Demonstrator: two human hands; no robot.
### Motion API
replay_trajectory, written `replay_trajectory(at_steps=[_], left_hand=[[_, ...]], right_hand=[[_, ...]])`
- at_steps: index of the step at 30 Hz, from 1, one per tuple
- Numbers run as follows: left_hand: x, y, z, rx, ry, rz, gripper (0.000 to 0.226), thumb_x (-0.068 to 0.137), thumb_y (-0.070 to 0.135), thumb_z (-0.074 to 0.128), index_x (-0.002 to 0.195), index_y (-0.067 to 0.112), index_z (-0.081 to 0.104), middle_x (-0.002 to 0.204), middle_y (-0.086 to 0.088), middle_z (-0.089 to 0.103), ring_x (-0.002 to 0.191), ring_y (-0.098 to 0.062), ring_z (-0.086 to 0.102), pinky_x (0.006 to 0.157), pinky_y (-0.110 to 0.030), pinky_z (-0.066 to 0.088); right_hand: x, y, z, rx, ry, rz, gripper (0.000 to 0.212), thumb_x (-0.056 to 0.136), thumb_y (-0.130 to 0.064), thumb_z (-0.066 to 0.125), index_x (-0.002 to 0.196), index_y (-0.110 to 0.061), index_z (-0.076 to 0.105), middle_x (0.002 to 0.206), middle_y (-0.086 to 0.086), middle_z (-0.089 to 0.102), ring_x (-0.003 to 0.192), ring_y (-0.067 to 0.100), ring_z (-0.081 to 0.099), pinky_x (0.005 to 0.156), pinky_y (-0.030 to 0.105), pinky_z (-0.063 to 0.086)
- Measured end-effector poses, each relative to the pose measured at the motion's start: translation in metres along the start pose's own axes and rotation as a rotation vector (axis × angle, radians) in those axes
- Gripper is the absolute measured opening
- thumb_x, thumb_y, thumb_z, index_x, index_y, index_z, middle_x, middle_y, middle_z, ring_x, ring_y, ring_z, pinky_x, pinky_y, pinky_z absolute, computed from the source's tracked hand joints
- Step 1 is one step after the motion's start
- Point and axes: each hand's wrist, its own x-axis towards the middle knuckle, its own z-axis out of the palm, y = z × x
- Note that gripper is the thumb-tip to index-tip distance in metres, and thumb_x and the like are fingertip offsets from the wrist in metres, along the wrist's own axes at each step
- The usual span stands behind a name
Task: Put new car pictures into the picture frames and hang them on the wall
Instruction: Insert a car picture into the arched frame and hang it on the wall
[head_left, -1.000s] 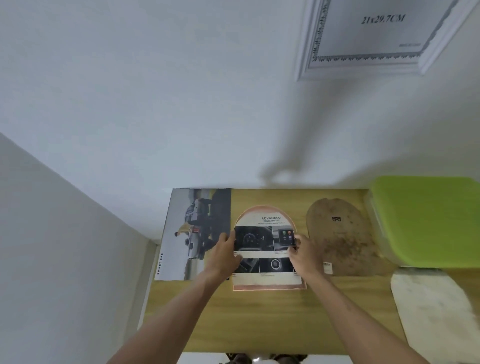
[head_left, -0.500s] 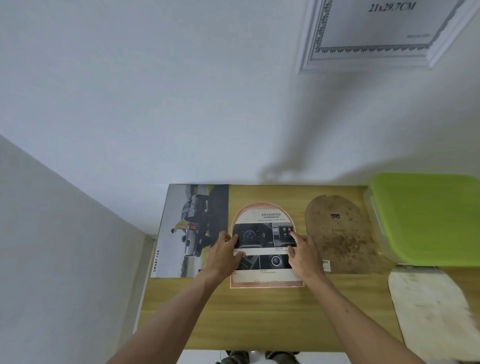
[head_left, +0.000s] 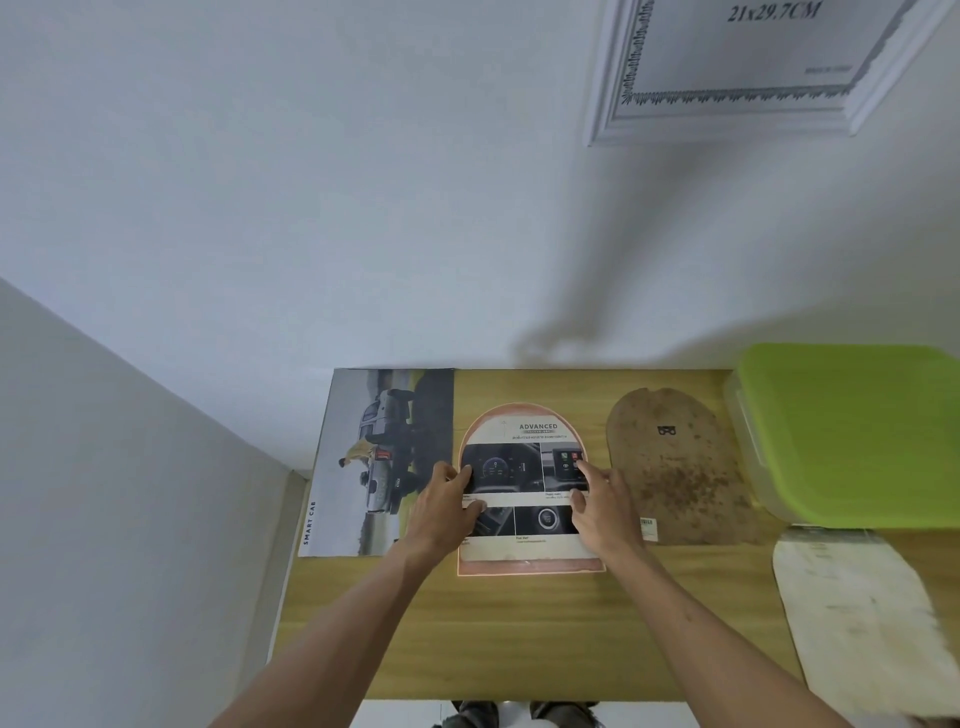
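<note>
From the head camera, a wooden surface (head_left: 519, 634) butts against a white wall (head_left: 363, 208) along its far edge; its left edge runs beside a second wall that meets the first in a corner at about 9 o'clock.

At the middle of the surface lies an arch-topped car picture (head_left: 524, 467) headed "ADVANCED", set on an arched frame (head_left: 530, 568) whose pinkish rim shows around it, widest along the near edge. The left hand (head_left: 444, 512) rests on the picture's left edge, fingers curled over it and thumb lying across the print. The right hand (head_left: 605, 512) lies at the right edge with fingers spread and fairly straight, tips pressing on the print.

At 9 o'clock of the arch, just beside it, lies a rectangular truck poster (head_left: 384, 457) marked "SMART CAR"; its far edge touches the wall and its left edge reaches the surface's left edge. At 3 o'clock lies a brown arched backing board (head_left: 675, 467), near the right hand. Further toward 3 o'clock sits a green-lidded box (head_left: 852, 431), hard against the wall. At 4 o'clock a pale arched board (head_left: 862, 623) runs past the near edge.

Bare wood lies open from the frame's near edge to the surface's near edge, crossed only by the forearms.

At 1 o'clock a white ornate frame (head_left: 727, 117) hangs on the wall, printed "21x29.7CM".
</note>
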Motion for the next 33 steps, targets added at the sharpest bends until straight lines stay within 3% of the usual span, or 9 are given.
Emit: replay_trajectory(at_steps=[4, 9, 11, 13, 15, 19, 24, 28, 33], left_hand=[[-0.005, 0.004, 0.001, -0.046, 0.115, 0.011, 0.058, 0.093, 0.041, 0.059, 0.142, 0.014, 0.045, 0.126, -0.003, 0.045, 0.099, -0.021, 0.061, 0.082, -0.035, 0.057], [0.0, 0.054, 0.004, -0.053, 0.3, 0.157, 0.033, 0.092, 0.029, 0.06, 0.122, 0.014, 0.06, 0.124, -0.004, 0.051, 0.105, -0.022, 0.058, 0.072, -0.032, 0.053], [0.002, 0.091, 0.012, -0.109, 0.265, 0.223, 0.028, 0.093, 0.026, 0.059, 0.118, 0.014, 0.061, 0.122, -0.003, 0.051, 0.099, -0.021, 0.059, 0.069, -0.028, 0.049], [0.004, 0.127, 0.027, -0.182, 0.157, 0.247, 0.034, 0.094, 0.028, 0.057, 0.126, 0.016, 0.058, 0.124, -0.001, 0.05, 0.095, -0.019, 0.06, 0.077, -0.035, 0.055], [0.005, 0.159, 0.045, -0.236, 0.016, 0.188, 0.046, 0.093, 0.03, 0.058, 0.137, 0.018, 0.051, 0.132, -0.003, 0.046, 0.104, -0.021, 0.059, 0.09, -0.042, 0.053], [0.005, 0.207, 0.074, -0.3, -0.123, -0.046, 0.057, 0.091, 0.026, 0.06, 0.143, 0.012, 0.041, 0.142, -0.012, 0.039, 0.123, -0.029, 0.051, 0.102, -0.038, 0.045], [0.012, 0.227, 0.093, -0.342, -0.115, -0.316, 0.05, 0.084, 0.025, 0.056, 0.129, 0.004, 0.048, 0.133, -0.015, 0.041, 0.118, -0.035, 0.049, 0.092, -0.042, 0.049], [0.015, 0.234, 0.088, -0.587, -0.055, -0.438, 0.037, 0.076, 0.022, 0.058, 0.109, 0.003, 0.059, 0.114, -0.014, 0.06, 0.099, -0.032, 0.061, 0.08, -0.041, 0.056], [0.02, 0.226, 0.081, -0.622, -0.064, -0.497, 0.03, 0.074, 0.014, 0.066, 0.101, 0.002, 0.068, 0.105, -0.014, 0.066, 0.09, -0.029, 0.066, 0.078, -0.041, 0.059]], right_hand=[[-0.006, 0.004, -0.01, 0.062, 0.064, -0.006, 0.047, 0.099, -0.023, 0.052, 0.145, -0.022, 0.043, 0.134, 0.009, 0.049, 0.121, 0.024, 0.05, 0.094, 0.035, 0.045], [-0.008, 0.034, -0.042, -0.016, 0.174, 0.077, 0.046, 0.099, -0.028, 0.053, 0.144, -0.022, 0.044, 0.141, 0.008, 0.045, 0.119, 0.021, 0.054, 0.083, 0.027, 0.049], [-0.009, 0.053, -0.058, -0.066, 0.173, 0.146, 0.049, 0.099, -0.028, 0.052, 0.146, -0.021, 0.041, 0.145, 0.011, 0.041, 0.124, 0.025, 0.051, 0.091, 0.031, 0.048], [-0.009, 0.074, -0.072, -0.121, 0.144, 0.219, 0.053, 0.099, -0.029, 0.05, 0.149, -0.019, 0.035, 0.149, 0.015, 0.036, 0.131, 0.031, 0.045, 0.102, 0.04, 0.043], [-0.009, 0.094, -0.083, -0.164, 0.098, 0.283, 0.058, 0.097, -0.031, 0.05, 0.149, -0.016, 0.031, 0.15, 0.018, 0.033, 0.132, 0.035, 0.042, 0.105, 0.042, 0.04], [-0.009, 0.125, -0.095, -0.208, 0.036, 0.318, 0.065, 0.093, -0.034, 0.055, 0.148, -0.015, 0.028, 0.143, 0.021, 0.037, 0.129, 0.037, 0.044, 0.103, 0.043, 0.043], [-0.008, 0.138, -0.096, -0.173, -0.031, 0.308, 0.071, 0.091, -0.035, 0.061, 0.15, -0.019, 0.025, 0.144, 0.019, 0.036, 0.133, 0.035, 0.038, 0.105, 0.043, 0.043], [-0.001, 0.143, -0.103, -0.047, -0.076, 0.349, 0.077, 0.088, -0.034, 0.065, 0.153, -0.022, 0.024, 0.147, 0.016, 0.035, 0.134, 0.036, 0.035, 0.107, 0.044, 0.04], [0.0, 0.141, -0.108, 0.118, -0.058, 0.445, 0.068, 0.085, -0.03, 0.065, 0.146, -0.018, 0.035, 0.141, 0.02, 0.04, 0.129, 0.04, 0.038, 0.103, 0.046, 0.041]])
